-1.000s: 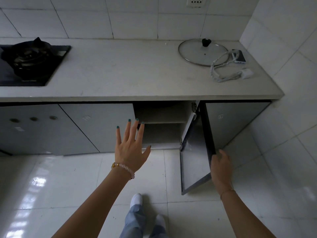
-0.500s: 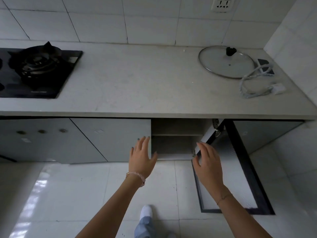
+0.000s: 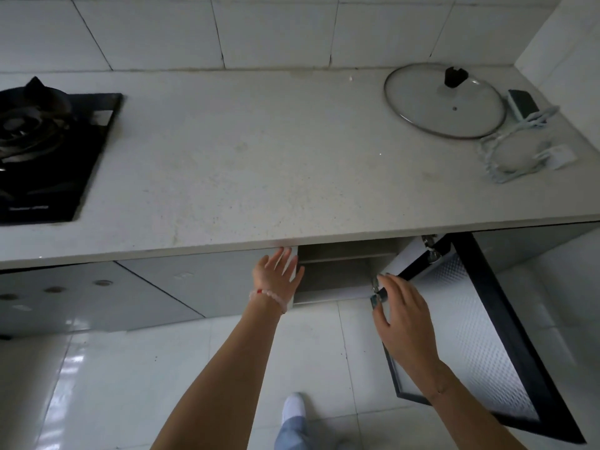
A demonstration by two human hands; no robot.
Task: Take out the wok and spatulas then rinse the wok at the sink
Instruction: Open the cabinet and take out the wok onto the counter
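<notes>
Fingers (image 3: 285, 258) loose: left hand (image 3: 276, 282) at the cupboard (image 3: 337, 277) edge, right hand (image 3: 404, 316) by its open door (image 3: 474, 339) (wok out of sight).

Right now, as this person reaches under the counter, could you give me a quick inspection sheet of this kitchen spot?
Surface: pale stone countertop, gas hob set in at left.
Job's things: nothing seen; open cabinet shows only a shelf, door swung right.
Clutter: glass lid, phone beside it.
Hands: left hand open at the cabinet's left edge; right hand open by the door's lower hinge.
Cables: white charger cable coiled near the lid.
Surroundings: tiled wall, glossy floor tiles.
</notes>
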